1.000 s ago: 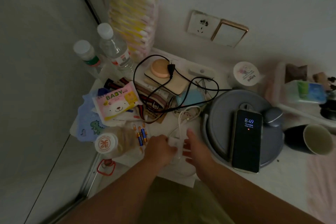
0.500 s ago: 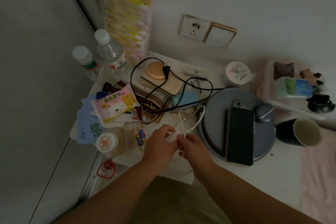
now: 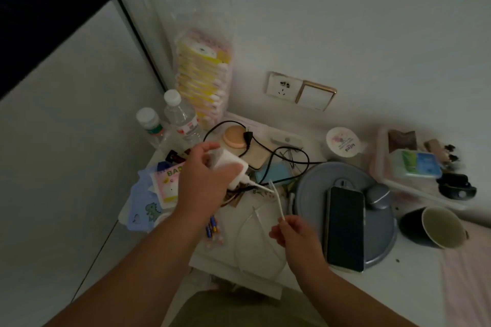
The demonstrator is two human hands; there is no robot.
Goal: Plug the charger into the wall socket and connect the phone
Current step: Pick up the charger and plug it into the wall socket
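My left hand (image 3: 204, 183) grips a white charger block (image 3: 233, 168), raised above the clutter at the table's left. Its white cable (image 3: 276, 198) runs down to my right hand (image 3: 295, 233), which pinches the cable near its free end; the slack loops on the table below. The phone (image 3: 345, 228) lies face up with a dark screen on a round grey device (image 3: 382, 247), just right of my right hand. The white wall socket (image 3: 283, 86) sits on the wall above the table, with nothing plugged in.
A gold-framed switch (image 3: 316, 95) is beside the socket. A black cable with plug (image 3: 268, 151), two water bottles (image 3: 183, 119), a stack of tissue packs (image 3: 203, 77), a wipes pack, batteries (image 3: 212, 228), a round tub (image 3: 342, 142) and a dark cup (image 3: 438, 225) crowd the table.
My left hand has lifted the charger block up and to the left, off the table. My right hand has drawn apart and now holds the cable. The phone screen has gone dark.
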